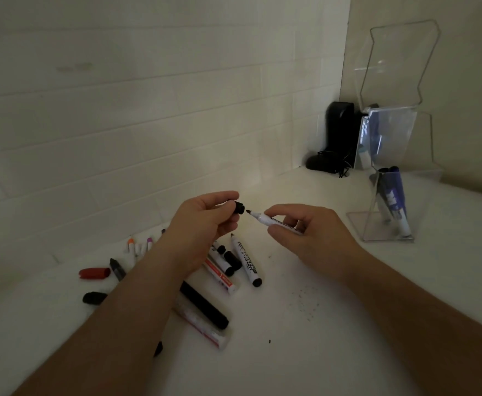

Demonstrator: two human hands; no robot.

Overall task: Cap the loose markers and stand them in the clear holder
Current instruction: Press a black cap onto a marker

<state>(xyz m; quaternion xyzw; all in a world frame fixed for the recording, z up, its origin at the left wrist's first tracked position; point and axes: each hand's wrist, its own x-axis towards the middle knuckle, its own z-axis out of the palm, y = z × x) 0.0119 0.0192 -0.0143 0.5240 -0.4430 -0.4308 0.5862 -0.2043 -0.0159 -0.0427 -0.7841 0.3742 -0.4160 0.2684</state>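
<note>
The right hand [308, 232] pinches a white marker [268, 219] between thumb and fingers, its bare black tip pointing left. The left hand [205, 221] pinches a black cap [239, 207] between thumb and forefinger, the cap's open mouth facing the tip. Cap and tip are just apart, not yet joined, and both are held up above the counter [305, 338].

Below the hands, loose markers lie in a heap on the counter. An uncapped white one with black print [247, 260] lies with its tip toward the wall. Beside it sits a second black cap [232, 260], and a white marker with a red label [219, 277] runs under the left wrist. A long black marker [204, 305] lies nearer me, touching a clear-wrapped white one [202, 328] at its side. Further left are a red cap [94, 273], a thin dark marker [117, 269], and another black cap [94, 298]. Some small markers with orange and purple tips [139, 245] lie close to the wall [119, 110].

To the right, well apart from the heap, stands the clear holder [377, 227], with blue markers [392, 201] leaning upright in it. Behind it, in the corner, stand a taller clear stand [400, 61] and a black object [338, 135], too dim to make out.
</note>
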